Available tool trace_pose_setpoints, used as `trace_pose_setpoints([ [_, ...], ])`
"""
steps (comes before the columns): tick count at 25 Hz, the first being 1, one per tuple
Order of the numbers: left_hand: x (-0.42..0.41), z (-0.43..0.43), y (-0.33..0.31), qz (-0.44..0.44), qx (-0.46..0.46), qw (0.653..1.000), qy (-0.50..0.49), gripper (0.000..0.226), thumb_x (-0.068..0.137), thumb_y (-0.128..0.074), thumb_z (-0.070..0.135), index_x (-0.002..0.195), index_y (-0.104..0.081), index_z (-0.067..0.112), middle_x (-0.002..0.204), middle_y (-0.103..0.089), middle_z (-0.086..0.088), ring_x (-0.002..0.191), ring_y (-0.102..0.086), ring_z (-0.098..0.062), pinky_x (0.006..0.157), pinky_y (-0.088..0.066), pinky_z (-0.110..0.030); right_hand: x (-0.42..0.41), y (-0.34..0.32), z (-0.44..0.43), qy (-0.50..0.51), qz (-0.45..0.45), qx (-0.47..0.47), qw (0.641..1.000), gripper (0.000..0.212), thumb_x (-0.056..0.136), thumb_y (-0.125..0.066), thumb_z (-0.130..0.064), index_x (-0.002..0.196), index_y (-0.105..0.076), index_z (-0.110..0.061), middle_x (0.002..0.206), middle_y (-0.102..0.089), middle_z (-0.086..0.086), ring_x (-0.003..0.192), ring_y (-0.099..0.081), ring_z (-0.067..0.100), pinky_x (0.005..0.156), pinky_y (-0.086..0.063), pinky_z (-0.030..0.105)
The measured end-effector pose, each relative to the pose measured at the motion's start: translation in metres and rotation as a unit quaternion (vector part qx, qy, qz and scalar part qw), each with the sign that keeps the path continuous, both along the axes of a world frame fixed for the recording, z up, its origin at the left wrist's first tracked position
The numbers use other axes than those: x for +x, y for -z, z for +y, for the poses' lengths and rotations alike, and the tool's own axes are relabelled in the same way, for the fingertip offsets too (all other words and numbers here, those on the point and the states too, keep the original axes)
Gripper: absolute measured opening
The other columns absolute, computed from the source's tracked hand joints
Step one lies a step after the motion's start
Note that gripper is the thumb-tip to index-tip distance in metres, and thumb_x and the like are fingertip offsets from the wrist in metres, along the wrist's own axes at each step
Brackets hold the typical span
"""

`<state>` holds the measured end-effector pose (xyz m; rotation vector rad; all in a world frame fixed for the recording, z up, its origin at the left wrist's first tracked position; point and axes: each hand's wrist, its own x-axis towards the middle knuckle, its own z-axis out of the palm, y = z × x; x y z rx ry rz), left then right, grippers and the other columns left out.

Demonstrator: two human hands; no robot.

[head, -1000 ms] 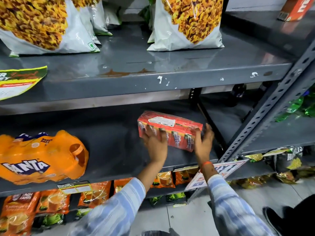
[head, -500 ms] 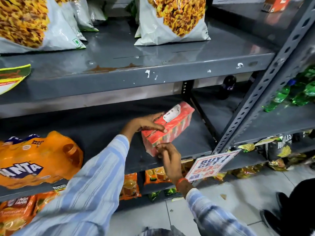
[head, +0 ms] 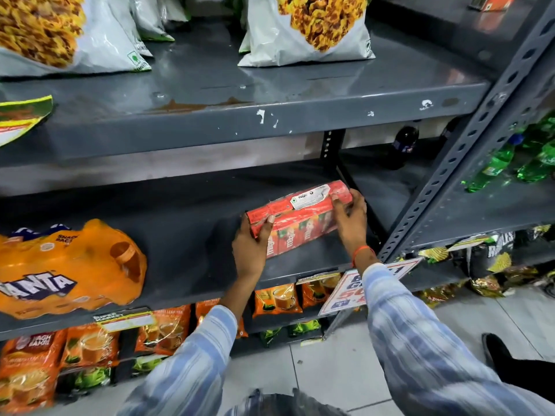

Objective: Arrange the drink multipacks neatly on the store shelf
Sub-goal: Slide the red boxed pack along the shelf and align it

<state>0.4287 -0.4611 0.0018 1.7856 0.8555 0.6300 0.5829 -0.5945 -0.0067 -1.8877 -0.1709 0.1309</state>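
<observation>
A red shrink-wrapped multipack of small drink cartons (head: 300,217) lies lengthwise on the middle grey shelf (head: 186,235), near its right end. My left hand (head: 250,244) grips the pack's left end with fingers over its top edge. My right hand (head: 350,219) holds its right end, and an orange thread is on that wrist. An orange Fanta multipack (head: 69,268) lies on the same shelf at the far left, apart from the red pack.
Snack bags (head: 306,28) stand on the upper shelf. A slotted grey upright (head: 468,151) rises just right of my right hand. A dark bottle (head: 402,148) stands behind it, with green bottles (head: 516,160) farther right. Tea packets (head: 90,352) and a promo sign (head: 354,288) hang below.
The red pack was angled with one end pointing out half a second ago. It now lies along the shelf, and my hands have shifted to its two ends.
</observation>
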Motion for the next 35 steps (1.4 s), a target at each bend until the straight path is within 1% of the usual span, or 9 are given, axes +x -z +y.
trace_pose_setpoints([
  [3,-0.004,0.010,0.012,0.020,0.041,0.998,0.044,0.043,0.091,-0.048,0.045,0.120,-0.053,0.014,0.111,-0.069,-0.013,0.096,-0.069,-0.028,0.083,-0.056,-0.035,-0.031,0.005,-0.014,0.077,-0.055,-0.019,0.995,0.060,0.085,-0.053,-0.046,0.129,-0.046,-0.006,0.129,-0.054,0.021,0.121,-0.050,0.036,0.105,-0.041,0.050],
  [7,-0.011,0.005,0.019,0.010,0.039,0.996,0.085,0.048,0.090,-0.043,0.051,0.123,-0.049,0.017,0.116,-0.067,-0.012,0.100,-0.069,-0.028,0.087,-0.057,-0.044,-0.061,0.010,-0.026,0.131,-0.051,-0.005,0.990,0.058,0.091,-0.052,-0.041,0.135,-0.040,-0.006,0.133,-0.049,0.019,0.126,-0.046,0.033,0.108,-0.039,0.044],
  [10,-0.014,0.003,0.016,-0.003,0.035,0.994,0.099,0.052,0.088,-0.043,0.053,0.124,-0.048,0.016,0.120,-0.065,-0.011,0.104,-0.067,-0.026,0.088,-0.056,-0.039,-0.064,0.015,-0.032,0.144,-0.075,0.000,0.987,0.064,0.086,-0.046,-0.056,0.134,-0.040,-0.015,0.132,-0.050,0.012,0.124,-0.049,0.029,0.105,-0.043,0.051],
  [13,-0.018,-0.004,0.014,-0.013,0.035,0.994,0.098,0.051,0.089,-0.045,0.047,0.126,-0.047,0.011,0.124,-0.062,-0.011,0.111,-0.061,-0.024,0.086,-0.047,-0.026,-0.065,0.011,-0.031,0.149,-0.067,-0.006,0.987,0.058,0.091,-0.046,-0.050,0.136,-0.039,-0.015,0.135,-0.050,0.011,0.126,-0.048,0.028,0.105,-0.043,0.051],
  [21,-0.027,-0.011,0.020,-0.016,0.027,0.994,0.107,0.052,0.091,-0.049,0.043,0.129,-0.042,0.009,0.130,-0.054,-0.014,0.120,-0.054,-0.027,0.096,-0.045,-0.033,-0.066,0.006,-0.041,0.120,-0.085,-0.024,0.989,0.048,0.095,-0.046,-0.037,0.135,-0.041,-0.012,0.135,-0.050,0.013,0.124,-0.049,0.028,0.107,-0.042,0.045],
  [27,-0.044,-0.027,0.022,-0.007,-0.014,0.994,0.108,0.066,0.095,-0.033,0.049,0.148,-0.011,0.017,0.155,-0.030,-0.011,0.141,-0.032,-0.025,0.116,-0.030,-0.047,-0.065,-0.004,-0.049,0.092,-0.023,0.027,0.995,0.041,0.100,-0.038,-0.026,0.137,-0.040,-0.008,0.138,-0.053,0.016,0.123,-0.052,0.029,0.102,-0.039,0.036],
  [30,-0.051,-0.046,0.011,-0.027,-0.005,0.994,0.107,0.051,0.099,-0.037,0.030,0.144,-0.024,0.011,0.142,-0.047,-0.013,0.126,-0.049,-0.025,0.106,-0.041,-0.033,-0.058,-0.003,-0.049,0.107,-0.001,0.038,0.993,0.039,0.100,-0.040,-0.025,0.133,-0.045,-0.006,0.133,-0.056,0.021,0.121,-0.054,0.035,0.103,-0.042,0.041],
  [33,-0.061,-0.042,0.002,-0.031,-0.012,0.996,0.085,0.043,0.097,-0.041,0.027,0.135,-0.036,0.008,0.122,-0.055,-0.008,0.107,-0.054,-0.017,0.076,-0.042,-0.004,-0.070,-0.004,-0.046,0.115,0.005,0.022,0.993,0.037,0.099,-0.041,-0.029,0.128,-0.049,-0.007,0.127,-0.060,0.021,0.115,-0.057,0.036,0.096,-0.044,0.038],
  [35,-0.071,-0.030,0.000,-0.031,-0.028,0.996,0.074,0.038,0.098,-0.041,0.023,0.132,-0.038,0.008,0.120,-0.058,-0.011,0.103,-0.056,-0.017,0.079,-0.045,-0.012,-0.083,-0.004,-0.040,0.096,-0.005,0.033,0.995,0.038,0.099,-0.042,-0.029,0.127,-0.050,-0.006,0.126,-0.061,0.021,0.115,-0.057,0.035,0.094,-0.044,0.038],
])
